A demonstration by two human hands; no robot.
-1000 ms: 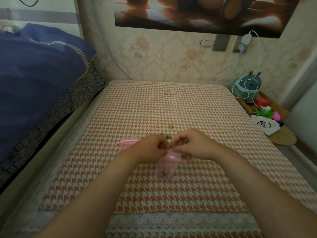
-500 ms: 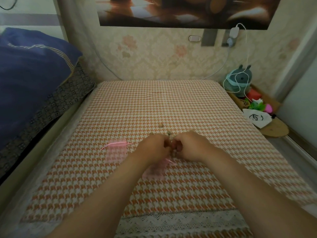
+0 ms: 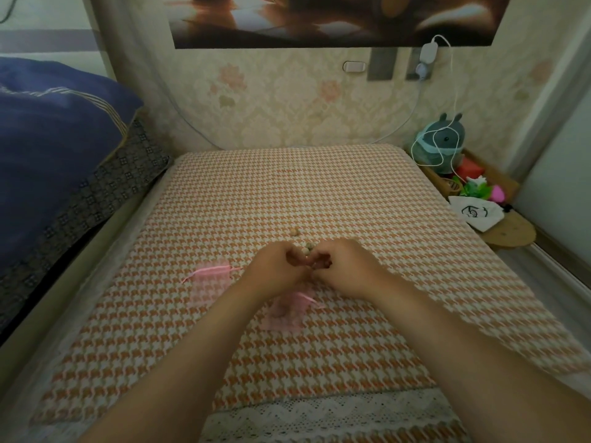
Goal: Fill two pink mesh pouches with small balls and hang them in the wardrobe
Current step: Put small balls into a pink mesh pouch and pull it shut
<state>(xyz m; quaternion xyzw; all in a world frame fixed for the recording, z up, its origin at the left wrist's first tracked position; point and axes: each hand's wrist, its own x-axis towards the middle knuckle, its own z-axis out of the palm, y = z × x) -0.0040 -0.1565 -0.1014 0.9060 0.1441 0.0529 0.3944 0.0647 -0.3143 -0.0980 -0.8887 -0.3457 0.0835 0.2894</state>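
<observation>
Two hands, your left hand (image 3: 277, 266) and right hand (image 3: 343, 268), pinch the near pouch (image 3: 287, 310) mouth, fingers narrow, holding it above the bed (image 3: 319, 187) for filling; spare pouch (image 3: 209, 281) lies left, balls (image 3: 308, 246) just beyond.

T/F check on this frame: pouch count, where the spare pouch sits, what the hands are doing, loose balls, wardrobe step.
1. Two pink mesh pouches lie on the houndstooth cloth. True: spare pouch, working pouch.
2. The spare pouch lies right of both hands. False: it lies left of the left hand.
3. The left hand and right hand meet above the working pouch. True.
4. No balls remain loose on the cloth. False: a loose ball lies beyond the hands.
5. A pouch already hangs in a wardrobe. False: both lie on the cloth.
</observation>
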